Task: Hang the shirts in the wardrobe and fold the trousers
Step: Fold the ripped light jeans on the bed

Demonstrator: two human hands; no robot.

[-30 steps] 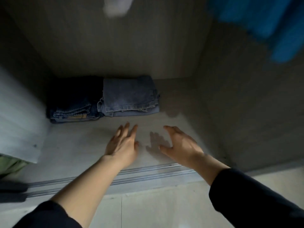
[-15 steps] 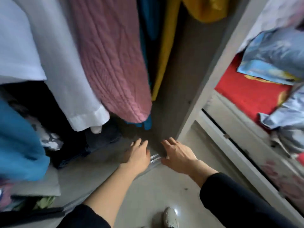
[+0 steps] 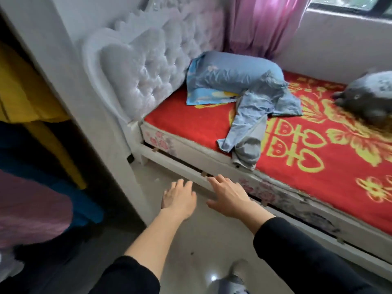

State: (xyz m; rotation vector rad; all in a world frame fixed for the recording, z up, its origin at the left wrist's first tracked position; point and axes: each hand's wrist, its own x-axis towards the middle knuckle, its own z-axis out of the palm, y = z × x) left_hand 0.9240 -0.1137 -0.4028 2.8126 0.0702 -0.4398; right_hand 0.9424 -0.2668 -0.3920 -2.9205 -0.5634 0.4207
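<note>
One pair of trousers (image 3: 254, 109) on the bed (image 3: 191, 122)
Two hands, left hand (image 3: 179, 198) and right hand (image 3: 229, 197): fingers wide, empty; trousers at one o'clock.

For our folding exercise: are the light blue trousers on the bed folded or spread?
Unfolded: the trousers lie crumpled on the bed, legs sprawled.

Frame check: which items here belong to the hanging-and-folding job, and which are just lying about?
Job: light blue jeans and grey garment on the bed; wardrobe with hanging clothes; left hand, right hand, both empty.
Lying about: blue pillow, red blanket, pink curtain, padded headboard.
</note>
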